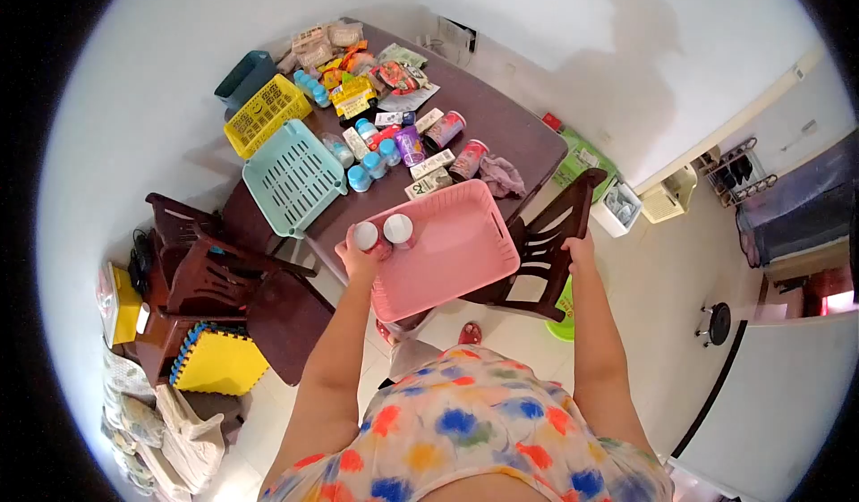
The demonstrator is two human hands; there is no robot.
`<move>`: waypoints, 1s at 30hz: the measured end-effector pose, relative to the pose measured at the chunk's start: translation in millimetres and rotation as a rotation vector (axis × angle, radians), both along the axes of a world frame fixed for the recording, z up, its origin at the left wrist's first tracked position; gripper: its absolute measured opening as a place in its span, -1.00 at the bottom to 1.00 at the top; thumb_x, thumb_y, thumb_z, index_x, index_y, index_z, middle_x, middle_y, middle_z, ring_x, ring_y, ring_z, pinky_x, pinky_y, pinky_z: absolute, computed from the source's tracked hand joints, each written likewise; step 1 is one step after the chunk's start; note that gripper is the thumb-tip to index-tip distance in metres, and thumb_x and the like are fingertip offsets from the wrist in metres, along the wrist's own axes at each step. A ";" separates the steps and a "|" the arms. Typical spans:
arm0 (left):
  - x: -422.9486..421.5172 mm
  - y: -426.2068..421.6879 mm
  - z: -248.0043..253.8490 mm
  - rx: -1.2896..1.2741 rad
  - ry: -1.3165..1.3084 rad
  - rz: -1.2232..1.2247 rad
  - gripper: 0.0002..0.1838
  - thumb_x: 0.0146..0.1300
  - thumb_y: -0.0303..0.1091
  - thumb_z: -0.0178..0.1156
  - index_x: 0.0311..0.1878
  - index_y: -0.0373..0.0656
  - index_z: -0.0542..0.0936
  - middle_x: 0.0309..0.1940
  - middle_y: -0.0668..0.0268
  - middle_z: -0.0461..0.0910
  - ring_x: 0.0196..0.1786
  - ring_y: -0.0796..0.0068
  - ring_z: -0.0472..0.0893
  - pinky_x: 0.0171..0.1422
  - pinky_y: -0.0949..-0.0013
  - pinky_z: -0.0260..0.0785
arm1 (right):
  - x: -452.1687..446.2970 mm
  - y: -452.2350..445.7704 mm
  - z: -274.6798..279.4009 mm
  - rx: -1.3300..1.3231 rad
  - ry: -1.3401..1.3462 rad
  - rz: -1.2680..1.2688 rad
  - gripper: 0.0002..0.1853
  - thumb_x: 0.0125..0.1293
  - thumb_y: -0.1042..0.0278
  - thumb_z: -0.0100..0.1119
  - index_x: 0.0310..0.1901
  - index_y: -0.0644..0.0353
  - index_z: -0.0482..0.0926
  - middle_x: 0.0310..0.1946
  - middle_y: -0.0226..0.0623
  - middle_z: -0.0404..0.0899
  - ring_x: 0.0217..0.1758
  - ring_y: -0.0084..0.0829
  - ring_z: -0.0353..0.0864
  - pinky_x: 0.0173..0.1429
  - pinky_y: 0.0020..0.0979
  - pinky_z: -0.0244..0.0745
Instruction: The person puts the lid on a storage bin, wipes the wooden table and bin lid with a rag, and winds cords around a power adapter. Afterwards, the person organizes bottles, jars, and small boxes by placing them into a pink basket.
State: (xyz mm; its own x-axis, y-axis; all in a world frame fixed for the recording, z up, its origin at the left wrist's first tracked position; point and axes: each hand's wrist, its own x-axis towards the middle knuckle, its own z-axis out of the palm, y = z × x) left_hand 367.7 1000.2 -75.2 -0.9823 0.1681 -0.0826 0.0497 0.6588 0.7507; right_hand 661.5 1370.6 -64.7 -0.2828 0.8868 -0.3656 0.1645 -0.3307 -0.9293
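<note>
At left in the frame, a pale teal slotted plastic basket [295,177] sits tilted beside packaged goods on a dark brown bench [510,126]. Just left of centre, a person's left hand [358,253] curls at the end of a shallow pink plastic basket [447,251], against a white-topped, reddish cylindrical can [366,235]; whether that grip closes on can, rim or both cannot be told. A second white-topped, reddish can [398,229] stands upright just beside it, perhaps set near the wall for support. The pink basket, at frame centre by the bench's near edge, looks evenly coloured, rectangular and round-cornered, with low walls. Right of centre, the right hand [580,250] has its fingers wrapped around the back of a dark brown wooden chair [573,205], its grip closed, seemingly to steady or shift it.
</note>
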 end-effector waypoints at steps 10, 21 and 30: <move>4.0 10.7 0.7 -0.011 0.007 0.063 -0.07 -0.18 -0.37 0.51 0.34 0.14 0.28 0.16 0.12 0.18 0.18 0.07 0.42 0.28 0.16 0.34 | 59.9 69.6 8.0 0.080 -0.022 0.250 -0.09 -0.19 0.69 0.01 0.39 0.10 0.23 -0.09 -0.24 0.54 -0.23 -0.35 0.50 -0.21 -0.38 0.46; -1.9 1.0 -6.7 0.114 -0.018 -0.006 -0.06 -0.19 -0.35 0.52 0.33 0.08 0.28 0.19 0.12 0.18 0.21 0.05 0.39 0.31 0.16 0.32 | 58.6 67.2 6.8 0.413 -0.525 0.069 -0.22 -0.05 0.58 0.14 0.34 0.12 0.28 0.12 -0.10 0.48 0.18 -0.15 0.47 0.24 -0.27 0.35; -1.5 -3.6 -1.5 0.125 -0.019 -0.167 -0.04 -0.11 -0.35 0.47 0.39 0.06 0.18 0.27 0.02 0.19 0.28 -0.01 0.35 0.32 0.11 0.31 | -65.9 -38.1 7.8 0.719 -0.577 0.429 -0.39 0.14 0.31 0.25 0.26 0.16 0.35 0.15 -0.01 0.44 0.27 -0.08 0.38 0.27 -0.18 0.31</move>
State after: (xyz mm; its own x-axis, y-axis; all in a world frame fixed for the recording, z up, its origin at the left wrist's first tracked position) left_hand 366.3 996.7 -76.7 -0.9384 0.3386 -0.0689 0.1356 0.5442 0.8279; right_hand 595.7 1332.5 -57.0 -0.5781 0.8153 0.0328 0.6239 0.4677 -0.6261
